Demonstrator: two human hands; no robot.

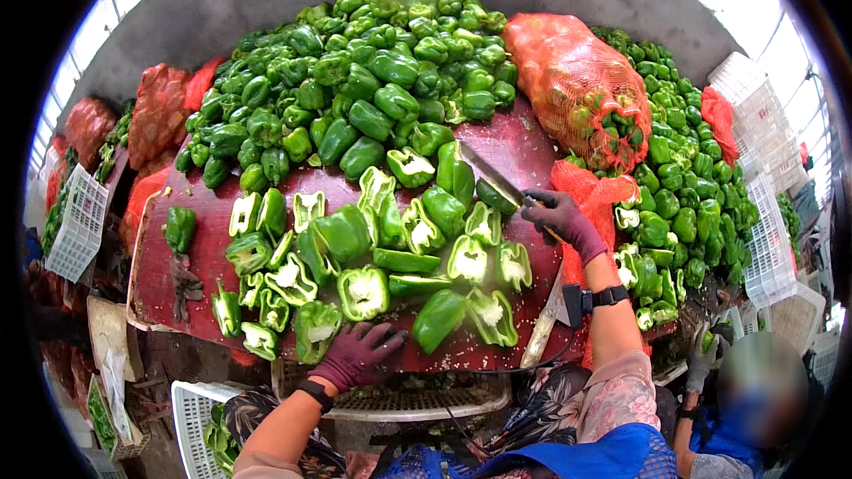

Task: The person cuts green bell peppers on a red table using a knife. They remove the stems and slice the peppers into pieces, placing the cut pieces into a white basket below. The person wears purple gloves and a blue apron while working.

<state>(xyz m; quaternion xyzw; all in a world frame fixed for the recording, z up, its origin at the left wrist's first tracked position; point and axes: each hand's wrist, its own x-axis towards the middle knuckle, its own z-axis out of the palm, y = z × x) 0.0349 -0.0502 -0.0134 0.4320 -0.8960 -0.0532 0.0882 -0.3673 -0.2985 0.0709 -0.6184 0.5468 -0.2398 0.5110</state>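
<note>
My right hand [561, 218], in a dark red glove, grips the handle of a knife [491, 171] at the right of the halved peppers. The blade points up and left, beside a cut green pepper piece [496, 196]. My left hand [361, 354], gloved alike, rests at the table's near edge with its fingers spread, close to a halved pepper [317, 330]; whether it touches that half I cannot tell. Many halved green bell peppers [363, 293] lie on the red tabletop [213, 266], several with pale cores and seeds showing. Behind them rises a heap of whole green bell peppers [359, 80].
A filled red mesh sack [572, 80] lies at the back right, an empty-looking one [582, 193] nearer. A second knife [546, 319] rests at the right edge. Below stand white plastic crates [193, 412]. A co-worker's gloved hand [700, 359] holds something green at the right.
</note>
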